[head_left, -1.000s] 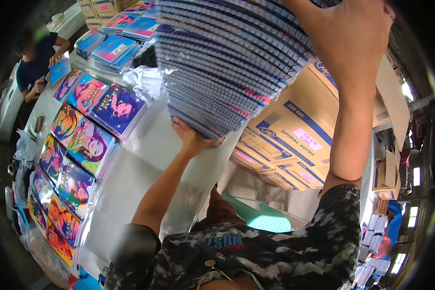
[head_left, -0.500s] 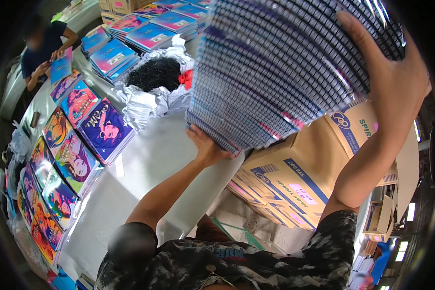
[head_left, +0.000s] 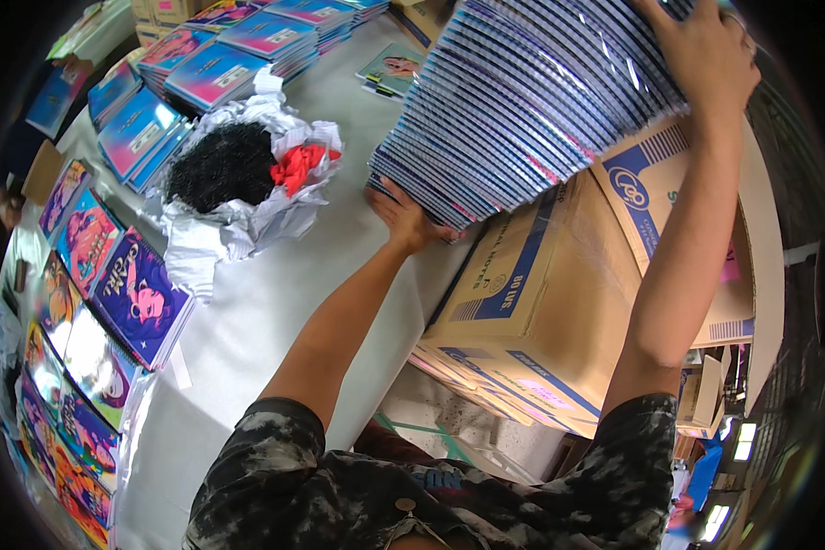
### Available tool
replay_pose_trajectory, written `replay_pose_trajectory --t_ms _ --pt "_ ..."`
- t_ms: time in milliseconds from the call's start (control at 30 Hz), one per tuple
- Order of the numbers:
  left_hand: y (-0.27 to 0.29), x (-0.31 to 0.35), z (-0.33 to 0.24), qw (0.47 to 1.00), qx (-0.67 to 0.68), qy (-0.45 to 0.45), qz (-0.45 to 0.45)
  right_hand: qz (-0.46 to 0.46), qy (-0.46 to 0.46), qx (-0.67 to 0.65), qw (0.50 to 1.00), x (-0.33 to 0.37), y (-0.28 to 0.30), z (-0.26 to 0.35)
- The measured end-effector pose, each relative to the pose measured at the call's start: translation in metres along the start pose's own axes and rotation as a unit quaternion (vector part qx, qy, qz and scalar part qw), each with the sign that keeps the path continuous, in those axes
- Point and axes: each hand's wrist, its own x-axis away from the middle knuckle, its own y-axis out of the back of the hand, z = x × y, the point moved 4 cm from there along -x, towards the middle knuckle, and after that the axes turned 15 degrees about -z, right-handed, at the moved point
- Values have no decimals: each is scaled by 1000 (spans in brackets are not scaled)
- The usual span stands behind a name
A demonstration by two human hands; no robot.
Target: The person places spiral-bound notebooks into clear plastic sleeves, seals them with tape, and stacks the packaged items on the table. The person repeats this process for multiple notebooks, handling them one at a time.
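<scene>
A tall, fanned stack of spiral notebooks (head_left: 522, 110) is held tilted between my two hands, with the striped edges of many books facing me. My left hand (head_left: 405, 222) is closed round its lower end, just over the white table (head_left: 284, 321). At the upper right end, my right hand (head_left: 710, 64) grips the stack with the arm raised high. A small notebook or card with a figure on it (head_left: 392, 70) lies on the table beyond the stack. The stack's far side is hidden.
Cardboard boxes (head_left: 559, 275) stand to the right, below the stack. Crumpled white paper (head_left: 192, 252) holds a black tangled heap (head_left: 225, 170) and a red scrap (head_left: 301, 168). Colourful notebooks (head_left: 142, 298) line the left; blue-pink piles (head_left: 220, 78) sit behind. Another person's hand (head_left: 9, 206) shows at far left.
My view has shifted, so the table things sit further left. The stack has turned, showing striped edges instead of black looped bindings. Both hands still hold it.
</scene>
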Motion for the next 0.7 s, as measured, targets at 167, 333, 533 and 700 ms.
replay_pose_trajectory --t_ms 167,333,533,700 --pt "-12 -19 -10 999 -38 -30 12 -38 21 -2 999 8 -34 -13" --pt "-12 -26 1 997 -53 -49 -17 -13 -28 -39 999 8 -29 -2" --pt "18 -22 24 989 -71 -129 14 -25 -38 -45 998 14 -27 -3" --pt "85 44 58 948 -237 -174 122 -17 -46 -77 996 18 -21 0"
